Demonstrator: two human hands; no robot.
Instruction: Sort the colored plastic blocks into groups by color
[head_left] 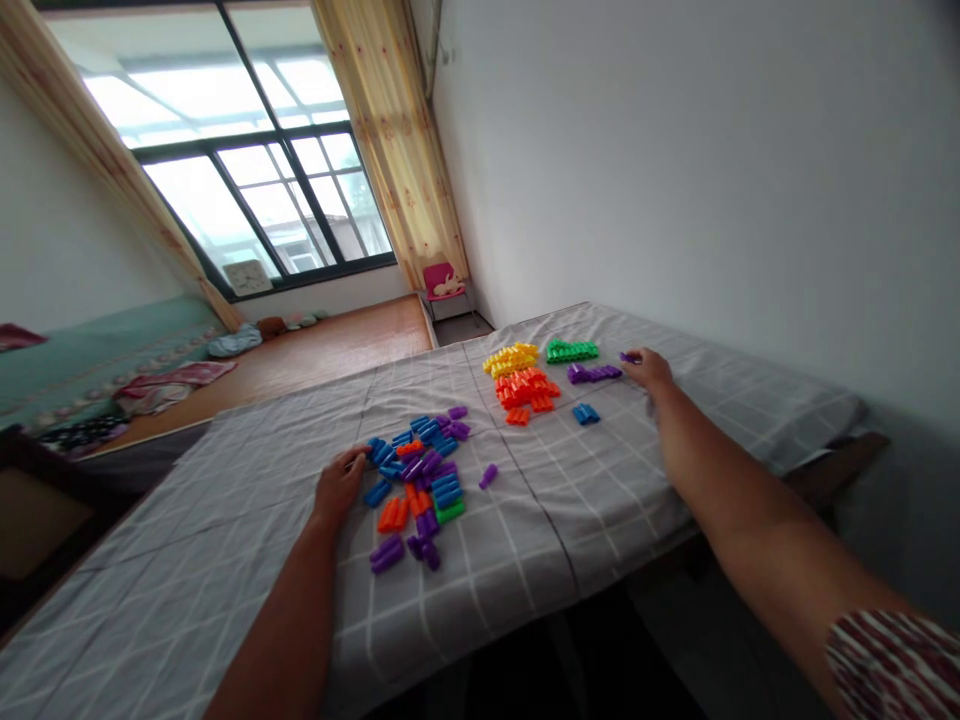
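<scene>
My right hand (648, 368) pinches a purple piece (630, 357) at the right end of a row of purple pieces (592, 373). My left hand (343, 482) rests at the left edge of a mixed pile, its fingertips beside blue pieces (381, 451); whether it grips one cannot be made out. The pile also has purple, orange (393, 515) and green pieces (450, 512). One purple piece (488, 476) lies alone right of the pile. Farther back sit grouped yellow (511, 359), orange (523, 388) and green pieces (571, 351), with a small blue group (586, 414) nearer.
A grey checked cloth (495, 560) covers the table, its front edge near the body. A white wall (675, 180) runs along the right. Beyond the table are a wooden platform (337, 345), a pink chair (441, 284) and a window.
</scene>
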